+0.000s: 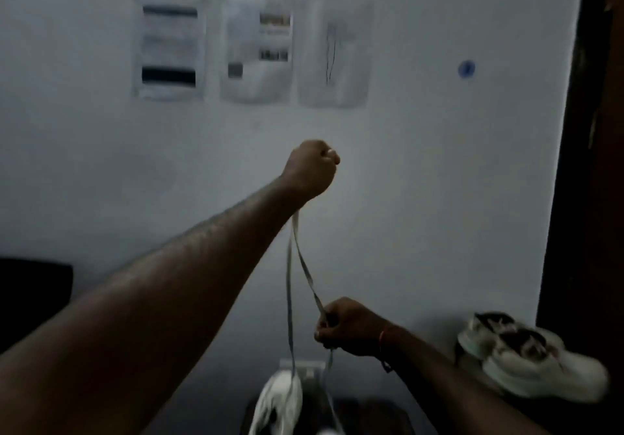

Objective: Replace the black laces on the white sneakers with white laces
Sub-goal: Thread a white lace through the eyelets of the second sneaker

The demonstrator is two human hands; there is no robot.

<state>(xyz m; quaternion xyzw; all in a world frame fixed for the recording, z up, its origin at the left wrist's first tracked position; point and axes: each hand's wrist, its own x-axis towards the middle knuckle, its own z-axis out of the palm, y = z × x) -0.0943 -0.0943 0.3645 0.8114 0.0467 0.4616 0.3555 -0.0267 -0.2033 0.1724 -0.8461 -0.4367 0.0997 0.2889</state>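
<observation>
The left hand (pixel 312 168) is raised high, clenched around the white lace (pixel 289 299). The right hand (pixel 347 328) pinches it lower, above a white sneaker (pixel 282 404).

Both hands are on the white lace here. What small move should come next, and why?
Probably lower the left hand toward the white sneaker at the bottom edge, ready for the next eyelet. It grips the flat white lace raised high, two strands hang down towards that sneaker, and the right hand pinches one strand lower, so the slack looks drawn through.
</observation>
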